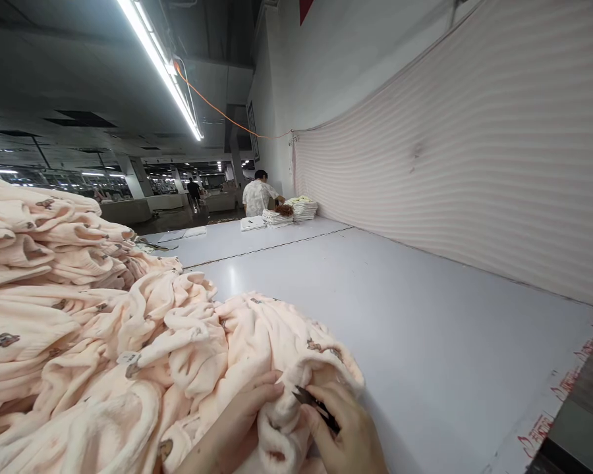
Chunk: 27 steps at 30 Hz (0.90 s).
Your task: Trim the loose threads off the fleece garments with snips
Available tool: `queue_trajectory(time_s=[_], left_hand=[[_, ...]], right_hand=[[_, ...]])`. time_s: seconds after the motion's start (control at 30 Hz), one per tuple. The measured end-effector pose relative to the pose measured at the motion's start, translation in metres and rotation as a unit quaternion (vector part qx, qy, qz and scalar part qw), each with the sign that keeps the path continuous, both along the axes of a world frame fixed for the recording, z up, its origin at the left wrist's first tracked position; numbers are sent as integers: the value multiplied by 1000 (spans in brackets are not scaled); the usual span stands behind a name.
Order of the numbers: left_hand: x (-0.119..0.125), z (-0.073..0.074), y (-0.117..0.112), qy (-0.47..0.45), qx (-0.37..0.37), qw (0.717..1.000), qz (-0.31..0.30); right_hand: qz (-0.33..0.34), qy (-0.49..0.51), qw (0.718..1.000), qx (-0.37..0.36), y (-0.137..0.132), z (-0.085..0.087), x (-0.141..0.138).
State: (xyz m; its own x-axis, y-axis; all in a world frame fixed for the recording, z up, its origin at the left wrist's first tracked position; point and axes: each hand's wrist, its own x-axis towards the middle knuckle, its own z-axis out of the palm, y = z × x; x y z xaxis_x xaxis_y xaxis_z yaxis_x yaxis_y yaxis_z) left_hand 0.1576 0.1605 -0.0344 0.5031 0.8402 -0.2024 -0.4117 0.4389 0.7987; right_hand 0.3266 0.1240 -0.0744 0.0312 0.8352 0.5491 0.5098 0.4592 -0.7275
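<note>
A pale pink fleece garment (271, 336) with small printed motifs lies bunched at the near edge of the table. My left hand (250, 411) is closed on a fold of it, thumb and fingers pinching the cloth. In my right hand (348, 428) is a small pair of dark thread snips (319, 405); the blades point left and touch or nearly touch the fabric by my left fingertips. A rolled, tube-like edge of the garment hangs between both hands. Whether a thread lies between the blades is too small to tell.
A big heap of similar pink garments (54, 329) fills the left side. The pale tabletop (425, 316) stretches right to a striped cloth curtain (449, 151). Farther along, a person (259, 194) stands by folded stacks (304, 209). Red-printed tape (538, 428) edges the table.
</note>
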Motion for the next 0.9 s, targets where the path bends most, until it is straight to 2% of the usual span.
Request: queue_trajectory(time_s=[0.2, 0.4, 0.57, 0.63, 0.67, 0.7, 0.73, 0.8, 0.83, 0.87, 0.9], left_hand=[[-3, 0, -1, -16, 0, 1000, -7], [-4, 0, -3, -25, 7, 1000, -7], [-9, 0, -7, 2, 26, 1000, -12], [-11, 0, -10, 86, 65, 994, -18], [-12, 0, -13, 158, 115, 981, 2], [-13, 1, -16, 242, 181, 952, 45], [-13, 1, -19, 324, 253, 905, 108], [-13, 0, -26, 432, 360, 789, 248], [-13, -1, -29, 450, 379, 754, 293], [-13, -2, -32, 450, 379, 745, 315], [-12, -4, -34, 439, 369, 754, 321]], right_hand=[[4, 39, 999, 21, 2, 2, -3], [-52, 88, 994, 37, 0, 2, -10], [17, 67, 997, 42, 8, 12, -18], [36, 81, 995, 33, 10, 16, -15], [31, 102, 994, 27, 9, 17, -12], [19, 124, 992, 19, 7, 17, -9], [1, 140, 990, 8, 5, 16, -6], [-34, 138, 990, -11, -2, 13, -3], [-44, 124, 991, -13, -6, 11, -2], [-45, 106, 993, -6, -9, 10, -3], [-40, 88, 995, 8, -12, 9, -5]])
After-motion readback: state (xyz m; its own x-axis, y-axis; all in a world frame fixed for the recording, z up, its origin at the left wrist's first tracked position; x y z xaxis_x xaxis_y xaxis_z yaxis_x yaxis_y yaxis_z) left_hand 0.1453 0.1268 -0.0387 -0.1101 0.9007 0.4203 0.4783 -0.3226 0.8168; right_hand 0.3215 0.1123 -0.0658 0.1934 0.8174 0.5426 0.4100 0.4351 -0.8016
